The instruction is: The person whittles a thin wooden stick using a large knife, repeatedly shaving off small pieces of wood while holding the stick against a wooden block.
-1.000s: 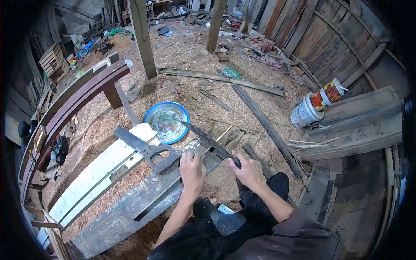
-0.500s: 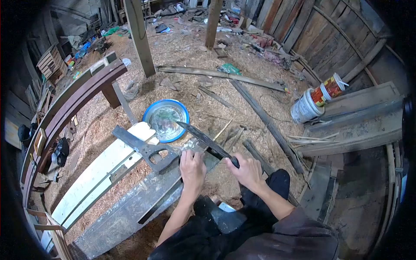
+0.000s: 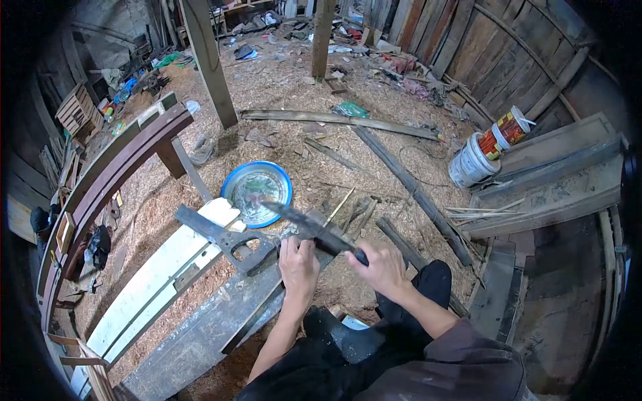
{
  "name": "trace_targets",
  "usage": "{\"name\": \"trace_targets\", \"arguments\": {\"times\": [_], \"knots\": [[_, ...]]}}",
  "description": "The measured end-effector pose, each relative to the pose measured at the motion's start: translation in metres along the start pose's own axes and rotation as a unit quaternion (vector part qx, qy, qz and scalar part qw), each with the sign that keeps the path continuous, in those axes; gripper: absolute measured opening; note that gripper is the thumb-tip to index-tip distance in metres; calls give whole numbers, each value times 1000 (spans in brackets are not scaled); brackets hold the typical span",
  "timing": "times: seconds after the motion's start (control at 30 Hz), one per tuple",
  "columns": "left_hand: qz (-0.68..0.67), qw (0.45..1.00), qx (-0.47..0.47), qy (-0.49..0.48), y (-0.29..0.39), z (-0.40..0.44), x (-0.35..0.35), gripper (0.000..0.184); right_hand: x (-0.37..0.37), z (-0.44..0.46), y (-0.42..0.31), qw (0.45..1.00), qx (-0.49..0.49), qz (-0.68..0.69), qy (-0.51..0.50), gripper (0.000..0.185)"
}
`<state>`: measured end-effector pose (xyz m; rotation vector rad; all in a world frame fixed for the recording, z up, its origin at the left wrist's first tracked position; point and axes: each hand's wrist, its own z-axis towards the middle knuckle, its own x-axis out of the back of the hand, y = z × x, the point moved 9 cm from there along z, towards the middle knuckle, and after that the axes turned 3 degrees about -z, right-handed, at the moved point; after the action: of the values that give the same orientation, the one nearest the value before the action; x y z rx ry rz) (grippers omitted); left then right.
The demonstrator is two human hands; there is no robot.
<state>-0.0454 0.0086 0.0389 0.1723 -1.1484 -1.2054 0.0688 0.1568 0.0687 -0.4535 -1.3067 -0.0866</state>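
Note:
My right hand (image 3: 382,266) is wrapped round the dark handle of a large knife (image 3: 307,224), its long blade slanting up to the left and blurred by motion. Beside it, the fingers of my left hand (image 3: 299,266) are curled over a narrow wooden strip (image 3: 257,317), which slants down to the lower left; its far end is hidden by the blade and hand. Under the strip lies a worn grey plank (image 3: 194,331). Just left of my left hand, a handsaw (image 3: 244,248) rests across the white curved board (image 3: 144,287) and the plank.
Beyond the saw sits a blue-rimmed basin (image 3: 289,180). Wood shavings cover the floor, with a long dark beam (image 3: 408,180) lying to the right. Stacked buckets (image 3: 478,160) stand at the right, and a brown curved frame (image 3: 114,170) rises at the left. Two posts (image 3: 210,67) stand farther back.
The knife blade has tipped slightly lower and nearer my left hand, now smeared by motion. The narrow strip's near end has shifted a little right and down. The camera view has shifted slightly.

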Motion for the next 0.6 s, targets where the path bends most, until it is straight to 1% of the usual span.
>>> {"name": "trace_targets", "arguments": {"times": [0.03,0.07,0.1,0.13,0.17,0.2,0.27,0.33,0.4,0.43,0.53,0.57,0.6], "knots": [[1,1000,-2,-2,-1,1,-2,10,0,-3,-4,999,19,22,16,47],[39,999,-26,26,2,1,1,10,0,-3,-2,999,15,24,16,47],[75,994,-51,54,6,0,4,10,-5,-1,1,1000,9,21,-13,48],[75,995,-52,50,10,-1,5,10,-8,0,5,999,3,18,-43,50],[52,998,-29,21,11,-2,2,14,-16,9,23,999,-31,15,-40,53],[30,1000,-8,-4,9,1,-1,19,-20,10,23,999,-31,16,-37,53],[15,1000,-4,5,5,2,-3,19,-17,12,24,999,-28,-36,-2,54],[1,1000,14,-6,5,1,-2,19,-9,8,19,999,-39,-14,-22,54],[14,1000,-4,6,5,3,-1,18,3,4,5,1000,3,17,-6,52],[28,999,-19,11,7,2,-1,17,3,-1,2,999,41,-4,32,51],[33,999,-3,-3,6,2,-5,20,-3,6,9,999,48,-3,5,52],[39,999,7,-12,5,0,-7,22,-7,14,23,999,10,-36,1,53],[39,999,3,-9,6,1,-7,22,-3,15,21,999,10,-37,6,53]]}}
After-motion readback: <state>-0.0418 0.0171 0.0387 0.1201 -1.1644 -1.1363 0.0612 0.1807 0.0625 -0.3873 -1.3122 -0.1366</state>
